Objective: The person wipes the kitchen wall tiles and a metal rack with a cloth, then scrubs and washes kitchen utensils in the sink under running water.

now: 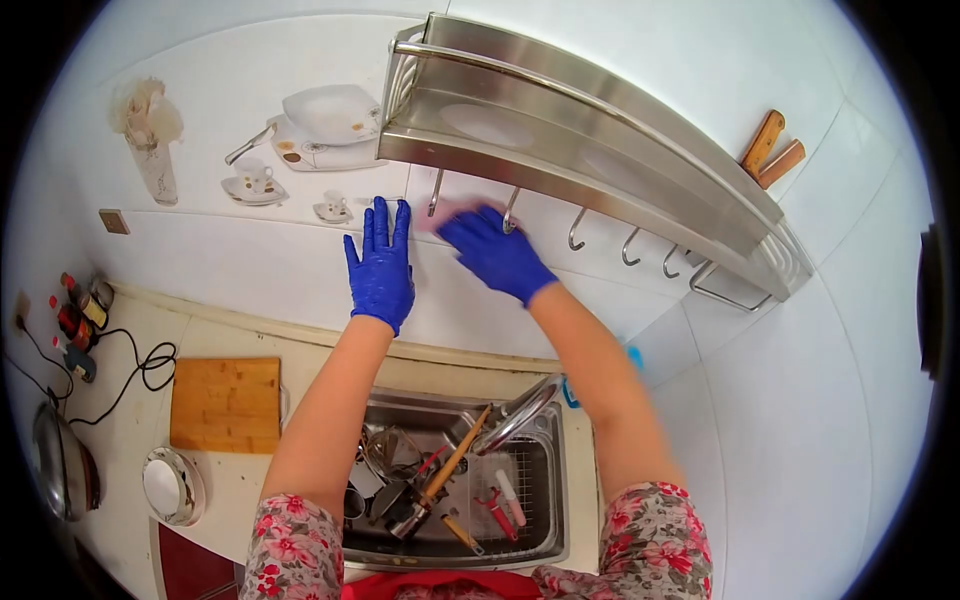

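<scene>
My left hand (382, 268), in a blue rubber glove, lies flat on the white tiled wall (260, 250) with its fingers spread. It holds nothing. To its right, my right hand (492, 248), gloved the same way, presses a pink cloth (430, 215) against the tiles. Motion blurs the cloth and the fingertips, and the hand covers much of the cloth. Just above my right hand hangs a steel rack (590, 130) with a row of hooks (577, 230); one hook crosses in front of the glove.
Below my arms is a steel sink (555, 500) holding utensils under a curved faucet (520, 410). On the counter are a wooden cutting board (226, 405), stacked bowls (172, 487), bottles (75, 325), a black cord (125, 375) and a pan (62, 465). Wooden-handled knives (768, 145) stand at the rack's right end.
</scene>
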A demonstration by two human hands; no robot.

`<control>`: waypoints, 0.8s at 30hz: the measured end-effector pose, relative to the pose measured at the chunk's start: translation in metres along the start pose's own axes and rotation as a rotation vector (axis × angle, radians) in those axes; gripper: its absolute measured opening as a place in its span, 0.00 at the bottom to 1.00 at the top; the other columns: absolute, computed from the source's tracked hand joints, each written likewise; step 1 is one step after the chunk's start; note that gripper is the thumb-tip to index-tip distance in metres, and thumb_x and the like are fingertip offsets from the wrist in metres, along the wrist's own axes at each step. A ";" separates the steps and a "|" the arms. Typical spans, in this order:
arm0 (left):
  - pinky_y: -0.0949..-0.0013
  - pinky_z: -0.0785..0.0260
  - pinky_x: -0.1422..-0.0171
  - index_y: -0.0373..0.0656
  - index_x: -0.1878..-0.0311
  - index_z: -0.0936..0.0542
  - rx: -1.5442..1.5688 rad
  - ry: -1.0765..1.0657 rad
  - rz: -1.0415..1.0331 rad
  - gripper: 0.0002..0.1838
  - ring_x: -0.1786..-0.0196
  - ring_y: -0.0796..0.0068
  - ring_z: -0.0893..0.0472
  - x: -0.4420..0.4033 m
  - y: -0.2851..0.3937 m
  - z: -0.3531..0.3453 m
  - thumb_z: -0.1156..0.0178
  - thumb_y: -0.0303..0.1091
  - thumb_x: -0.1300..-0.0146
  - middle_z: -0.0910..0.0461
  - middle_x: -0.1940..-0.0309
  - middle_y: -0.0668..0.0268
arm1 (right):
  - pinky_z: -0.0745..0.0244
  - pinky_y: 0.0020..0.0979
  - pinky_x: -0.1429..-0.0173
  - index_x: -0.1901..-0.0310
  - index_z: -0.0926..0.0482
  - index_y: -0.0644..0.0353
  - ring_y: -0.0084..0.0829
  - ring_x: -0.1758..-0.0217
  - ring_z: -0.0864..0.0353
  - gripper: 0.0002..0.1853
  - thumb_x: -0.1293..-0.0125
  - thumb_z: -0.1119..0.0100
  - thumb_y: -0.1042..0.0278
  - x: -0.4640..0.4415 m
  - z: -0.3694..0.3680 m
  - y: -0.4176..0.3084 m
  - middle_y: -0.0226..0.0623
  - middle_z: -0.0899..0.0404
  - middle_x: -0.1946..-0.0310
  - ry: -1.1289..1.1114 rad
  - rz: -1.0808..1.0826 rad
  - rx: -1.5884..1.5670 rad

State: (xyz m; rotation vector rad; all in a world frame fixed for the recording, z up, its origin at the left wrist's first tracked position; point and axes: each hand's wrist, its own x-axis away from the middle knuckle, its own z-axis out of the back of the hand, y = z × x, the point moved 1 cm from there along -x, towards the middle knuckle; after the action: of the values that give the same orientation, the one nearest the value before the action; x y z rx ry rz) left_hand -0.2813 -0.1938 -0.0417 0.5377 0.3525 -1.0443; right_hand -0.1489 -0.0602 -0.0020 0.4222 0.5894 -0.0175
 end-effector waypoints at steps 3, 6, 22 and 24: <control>0.47 0.57 0.31 0.52 0.30 0.59 -0.007 -0.028 -0.004 0.48 0.28 0.60 0.55 -0.002 -0.001 0.005 0.40 0.30 0.50 0.62 0.30 0.56 | 0.46 0.39 0.33 0.45 0.29 0.49 0.35 0.41 0.35 0.21 0.42 0.47 0.62 0.092 0.000 0.030 0.31 0.28 0.48 -0.122 -0.048 0.186; 0.47 0.57 0.31 0.52 0.30 0.59 0.009 -0.039 0.009 0.49 0.28 0.60 0.56 -0.003 0.002 0.002 0.39 0.31 0.50 0.63 0.30 0.56 | 0.45 0.49 0.37 0.45 0.30 0.49 0.41 0.41 0.35 0.23 0.45 0.45 0.61 0.097 0.026 0.045 0.34 0.31 0.45 -0.144 -0.223 0.431; 0.47 0.58 0.31 0.52 0.30 0.62 0.036 -0.013 0.100 0.51 0.28 0.57 0.60 -0.003 0.019 -0.009 0.38 0.30 0.50 0.67 0.29 0.56 | 0.55 0.48 0.31 0.40 0.36 0.57 0.51 0.37 0.43 0.29 0.44 0.44 0.58 0.182 0.031 0.058 0.46 0.40 0.39 -0.067 -0.699 0.357; 0.47 0.58 0.31 0.51 0.30 0.62 0.048 -0.017 0.092 0.52 0.28 0.57 0.60 -0.003 0.020 -0.011 0.37 0.29 0.51 0.67 0.29 0.55 | 0.58 0.49 0.30 0.39 0.41 0.66 0.54 0.34 0.48 0.33 0.43 0.44 0.59 0.197 0.028 0.069 0.55 0.45 0.38 0.259 -0.891 0.310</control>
State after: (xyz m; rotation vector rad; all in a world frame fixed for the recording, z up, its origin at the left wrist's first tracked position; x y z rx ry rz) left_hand -0.2651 -0.1769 -0.0440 0.5824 0.2854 -0.9695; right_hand 0.0393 0.0126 -0.0614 0.4347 0.9987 -0.9267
